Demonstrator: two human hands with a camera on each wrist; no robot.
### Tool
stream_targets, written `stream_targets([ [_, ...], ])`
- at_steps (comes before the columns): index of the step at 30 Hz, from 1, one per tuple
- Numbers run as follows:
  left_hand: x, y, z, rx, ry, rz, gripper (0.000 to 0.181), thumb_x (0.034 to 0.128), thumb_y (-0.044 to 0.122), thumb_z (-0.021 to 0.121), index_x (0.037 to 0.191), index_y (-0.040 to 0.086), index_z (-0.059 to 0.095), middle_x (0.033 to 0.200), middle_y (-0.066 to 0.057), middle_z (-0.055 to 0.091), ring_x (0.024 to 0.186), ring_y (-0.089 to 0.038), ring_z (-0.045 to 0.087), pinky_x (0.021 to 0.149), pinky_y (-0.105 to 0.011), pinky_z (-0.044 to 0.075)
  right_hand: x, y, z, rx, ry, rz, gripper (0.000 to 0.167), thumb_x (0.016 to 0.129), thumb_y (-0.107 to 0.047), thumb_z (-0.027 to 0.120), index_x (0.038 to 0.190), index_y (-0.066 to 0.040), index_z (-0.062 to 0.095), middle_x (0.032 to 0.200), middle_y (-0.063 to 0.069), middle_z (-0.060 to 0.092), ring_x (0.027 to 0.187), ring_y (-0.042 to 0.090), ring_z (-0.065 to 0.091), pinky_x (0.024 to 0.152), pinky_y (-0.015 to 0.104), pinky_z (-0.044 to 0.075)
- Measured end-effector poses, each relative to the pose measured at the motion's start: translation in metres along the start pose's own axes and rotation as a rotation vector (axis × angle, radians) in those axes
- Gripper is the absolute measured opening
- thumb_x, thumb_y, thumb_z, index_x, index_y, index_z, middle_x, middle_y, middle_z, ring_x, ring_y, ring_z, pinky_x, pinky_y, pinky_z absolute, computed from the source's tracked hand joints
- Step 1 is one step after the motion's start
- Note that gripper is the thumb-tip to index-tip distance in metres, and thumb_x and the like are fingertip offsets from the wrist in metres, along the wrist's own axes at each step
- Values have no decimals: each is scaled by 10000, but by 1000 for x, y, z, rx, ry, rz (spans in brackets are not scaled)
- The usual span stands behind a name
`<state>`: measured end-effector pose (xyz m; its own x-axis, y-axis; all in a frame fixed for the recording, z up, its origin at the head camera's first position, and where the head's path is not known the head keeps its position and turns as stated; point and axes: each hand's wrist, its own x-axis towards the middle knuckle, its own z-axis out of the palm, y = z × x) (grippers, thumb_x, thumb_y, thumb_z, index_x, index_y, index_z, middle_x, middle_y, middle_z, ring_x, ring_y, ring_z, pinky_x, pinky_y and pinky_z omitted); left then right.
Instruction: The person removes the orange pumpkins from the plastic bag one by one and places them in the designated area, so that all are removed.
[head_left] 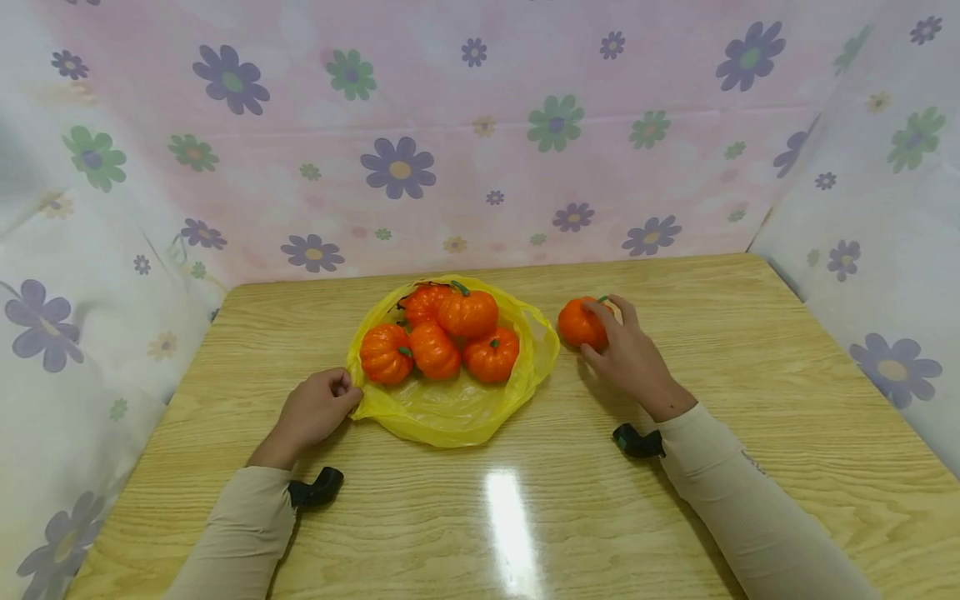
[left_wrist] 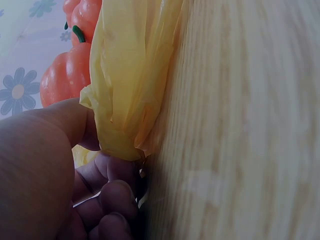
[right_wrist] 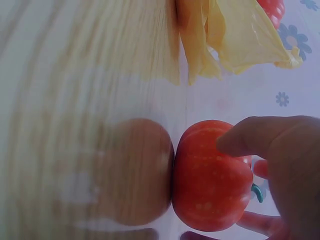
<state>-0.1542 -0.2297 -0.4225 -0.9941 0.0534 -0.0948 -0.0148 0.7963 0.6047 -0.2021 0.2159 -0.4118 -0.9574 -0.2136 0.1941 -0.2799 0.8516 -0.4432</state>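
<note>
A yellow plastic bag lies spread on the table with its mouth wide, and several small orange toy pumpkins sit inside it. At the bag's left edge my left hand pinches the rim between thumb and fingers; the left wrist view shows the gathered yellow plastic there. To the right of the bag, apart from it, a single orange pumpkin with a green stem rests on the table. My right hand grips this pumpkin, thumb on the near side and fingers over the far side.
The wood-grain table has its back edge just behind the bag. A flower-print cloth hangs behind the table and along both sides. Black wrist devices are on both sleeves.
</note>
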Motion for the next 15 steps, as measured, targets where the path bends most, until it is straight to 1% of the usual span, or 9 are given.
stream_targets([
  [3, 0, 1, 0, 0, -1, -3, 136, 896, 203, 591, 787, 123, 584, 633, 7, 506, 554, -170, 428, 543, -275, 322, 0, -1, 0, 4, 35, -14, 675, 926, -175, 654, 1523, -100, 349, 1559, 329, 200, 1081, 558, 588, 858, 661, 499],
  [5, 0, 2, -1, 0, -1, -3, 134, 894, 201, 590, 787, 122, 583, 634, 6, 505, 555, -170, 427, 545, -275, 323, 1, -1, 0, 14, 82, -31, 669, 920, -166, 662, 1514, -87, 366, 1560, 327, 214, 1236, 598, 470, 932, 706, 437],
  [7, 0, 2, -1, -2, -2, -5, 132, 891, 200, 591, 786, 121, 583, 634, 7, 505, 557, -170, 428, 546, -273, 323, 1, -3, -1, 31, 143, -56, 643, 917, -150, 666, 1494, -67, 397, 1553, 319, 240, 1330, 599, 359, 987, 730, 374],
  [9, 0, 2, 0, -4, -3, -5, 129, 888, 200, 592, 787, 120, 585, 637, 8, 508, 561, -170, 431, 549, -273, 325, 1, -5, -1, 60, 209, -85, 603, 914, -139, 671, 1464, -52, 438, 1544, 301, 273, 1385, 566, 297, 1023, 724, 344],
  [11, -1, 2, 0, -4, -4, -7, 126, 885, 200, 594, 787, 122, 586, 640, 9, 511, 563, -169, 433, 550, -272, 325, 1, -7, -1, 96, 267, -114, 557, 918, -129, 666, 1433, -40, 473, 1532, 277, 304, 1397, 531, 291, 1047, 707, 331],
  [15, -1, 2, -1, -3, -2, -5, 126, 885, 198, 596, 786, 121, 586, 642, 9, 515, 563, -168, 433, 550, -272, 324, -1, -15, 0, 158, 331, -160, 491, 931, -122, 647, 1394, -32, 510, 1518, 230, 344, 1388, 478, 314, 1045, 668, 357],
])
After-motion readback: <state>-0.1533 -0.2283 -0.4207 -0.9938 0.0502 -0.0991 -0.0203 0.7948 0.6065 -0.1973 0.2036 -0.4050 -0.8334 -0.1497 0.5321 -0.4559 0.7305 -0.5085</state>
